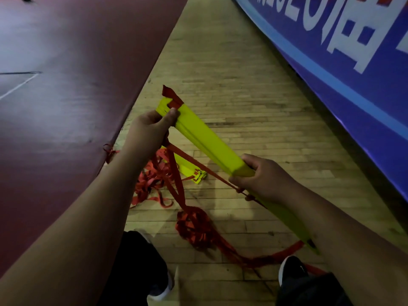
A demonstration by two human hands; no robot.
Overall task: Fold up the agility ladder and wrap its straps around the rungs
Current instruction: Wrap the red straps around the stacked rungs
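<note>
Head view: the stack of yellow rungs [205, 138] is held in the air above the wooden floor [231, 85], slanting from upper left to lower right. The left hand [150, 127] grips its far end, thumb just below a red wrap, and the right hand [262, 177] is curled round its near end. From the stack the red straps [176, 186] hang to a tangled heap [196, 226] on the floor beside loose yellow rungs [189, 168]; a maroon mat [66, 85] lies to the left, a blue banner [342, 62] to the right, and a black shoe [291, 270] stands nearest.

Head-worn camera looks steeply down, close above the yellow rungs [205, 138]
</note>
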